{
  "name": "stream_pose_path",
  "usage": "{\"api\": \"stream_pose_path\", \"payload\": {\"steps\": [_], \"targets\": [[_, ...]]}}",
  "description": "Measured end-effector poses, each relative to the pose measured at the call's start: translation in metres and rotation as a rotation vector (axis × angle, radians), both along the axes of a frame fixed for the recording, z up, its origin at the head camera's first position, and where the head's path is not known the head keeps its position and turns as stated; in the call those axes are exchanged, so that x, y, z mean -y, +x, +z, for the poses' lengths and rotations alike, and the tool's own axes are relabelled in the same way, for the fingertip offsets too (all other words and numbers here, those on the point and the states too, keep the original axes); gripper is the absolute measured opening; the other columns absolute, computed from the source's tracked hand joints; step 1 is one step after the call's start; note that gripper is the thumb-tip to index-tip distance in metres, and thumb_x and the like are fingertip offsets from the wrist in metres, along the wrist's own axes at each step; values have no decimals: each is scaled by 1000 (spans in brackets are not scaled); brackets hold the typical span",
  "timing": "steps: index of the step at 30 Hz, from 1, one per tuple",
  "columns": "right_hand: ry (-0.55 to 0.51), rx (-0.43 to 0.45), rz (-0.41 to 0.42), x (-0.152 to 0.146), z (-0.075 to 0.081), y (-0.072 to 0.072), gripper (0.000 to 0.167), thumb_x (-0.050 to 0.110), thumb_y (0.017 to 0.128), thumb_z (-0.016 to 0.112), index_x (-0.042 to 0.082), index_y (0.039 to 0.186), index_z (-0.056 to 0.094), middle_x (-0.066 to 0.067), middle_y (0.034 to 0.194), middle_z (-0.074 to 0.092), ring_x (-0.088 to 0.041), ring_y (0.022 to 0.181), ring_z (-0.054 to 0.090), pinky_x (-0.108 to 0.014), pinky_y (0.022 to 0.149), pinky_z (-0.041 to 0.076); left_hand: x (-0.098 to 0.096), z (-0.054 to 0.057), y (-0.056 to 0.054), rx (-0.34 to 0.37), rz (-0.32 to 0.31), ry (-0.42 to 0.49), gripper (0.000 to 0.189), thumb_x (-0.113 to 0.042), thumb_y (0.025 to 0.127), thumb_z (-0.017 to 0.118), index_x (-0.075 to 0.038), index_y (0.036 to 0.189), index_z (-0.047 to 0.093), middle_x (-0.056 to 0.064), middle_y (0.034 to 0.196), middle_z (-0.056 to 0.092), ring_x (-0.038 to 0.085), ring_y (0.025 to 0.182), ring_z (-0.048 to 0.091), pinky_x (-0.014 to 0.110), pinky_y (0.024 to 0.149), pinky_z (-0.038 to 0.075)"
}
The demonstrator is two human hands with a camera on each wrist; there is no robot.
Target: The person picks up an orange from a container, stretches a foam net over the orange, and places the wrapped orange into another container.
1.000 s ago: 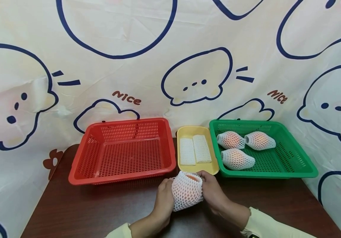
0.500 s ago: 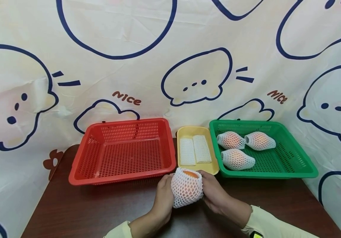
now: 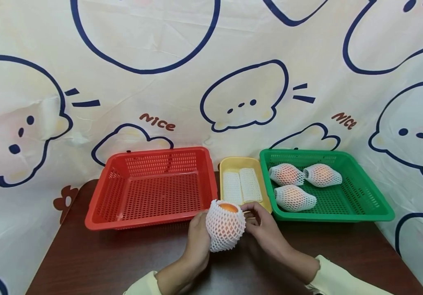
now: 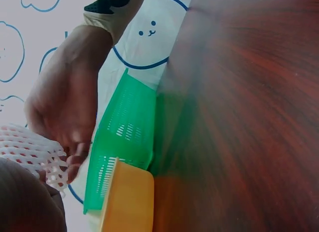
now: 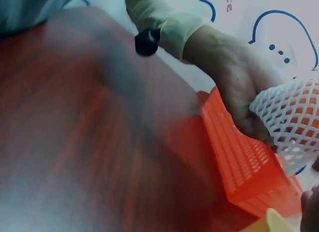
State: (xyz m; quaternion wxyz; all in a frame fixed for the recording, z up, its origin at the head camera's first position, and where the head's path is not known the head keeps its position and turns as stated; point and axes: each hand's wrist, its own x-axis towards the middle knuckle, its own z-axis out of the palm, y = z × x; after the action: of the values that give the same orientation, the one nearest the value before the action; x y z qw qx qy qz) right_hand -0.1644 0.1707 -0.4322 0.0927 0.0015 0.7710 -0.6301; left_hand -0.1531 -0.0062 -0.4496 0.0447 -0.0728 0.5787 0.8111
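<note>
An orange-coloured fruit [image 3: 228, 207] sits inside a white foam net sleeve [image 3: 225, 229], its top showing through the sleeve's opening. My left hand [image 3: 198, 241] grips the sleeved fruit from its left side, above the table. At the right side of the net, my right hand [image 3: 267, 233] has bent fingers close to the sleeve's upper edge; whether they pinch it is unclear. In the right wrist view, the left hand [image 5: 239, 82] lies along the net [image 5: 294, 117]. The left wrist view has the right hand [image 4: 70, 102] beside the net's end [image 4: 30, 147].
A red basket [image 3: 152, 217] stands at the back left. Beside it, a yellow tray [image 3: 267, 203] holds two flat white foam nets [image 3: 250, 184]. The green basket [image 3: 362, 186] at right contains three net-wrapped fruits [image 3: 294, 198]. A patterned cloth [image 3: 182, 98] hangs behind the dark wooden table [image 3: 130, 258].
The sleeved fruit has risen slightly and shifted left with my left hand. My right hand's fingers have moved from the fruit's side towards the net's upper edge.
</note>
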Motion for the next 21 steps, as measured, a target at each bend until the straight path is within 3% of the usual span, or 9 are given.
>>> {"api": "stream_pose_path", "payload": {"steps": [4,6,9,14,17,21], "targets": [[-16,-123,217,-10,7,3,63,7,90,68,13,147,42,-9,151,46,-33,136,48,-35,107,48,1,2,-3,13,5,5,34,-17,110,34,2,114,62,3,97,65,14,95,61,29,84,55],[-22,-139,308,-13,10,4,73,16,92,70,20,154,33,-5,160,36,-36,145,39,-40,114,43,2,3,-4,16,2,4,35,-18,110,34,1,115,62,4,98,64,14,95,61,29,84,55],[-2,-131,378,-13,13,6,80,27,92,74,27,157,27,-3,163,31,-34,149,33,-34,117,38,2,4,-3,13,-5,15,36,-18,110,32,1,116,61,4,98,63,14,95,60,29,84,54],[11,-135,368,-7,14,7,88,29,87,83,31,156,28,-3,159,35,-31,142,40,-19,108,44,0,6,-2,14,-14,18,34,-17,110,32,0,114,60,4,99,62,15,96,58,30,85,52],[7,-155,333,-4,14,6,87,28,84,85,29,154,33,-4,155,41,-32,135,47,-23,103,50,0,7,1,28,-20,-35,33,-18,110,32,0,117,59,7,105,62,16,101,57,30,88,50],[10,-166,298,-3,15,5,82,27,83,86,25,150,38,-6,149,46,-33,128,52,-27,100,53,2,9,3,34,-25,-177,34,-21,110,35,0,124,56,12,119,63,18,112,56,31,93,46]]}}
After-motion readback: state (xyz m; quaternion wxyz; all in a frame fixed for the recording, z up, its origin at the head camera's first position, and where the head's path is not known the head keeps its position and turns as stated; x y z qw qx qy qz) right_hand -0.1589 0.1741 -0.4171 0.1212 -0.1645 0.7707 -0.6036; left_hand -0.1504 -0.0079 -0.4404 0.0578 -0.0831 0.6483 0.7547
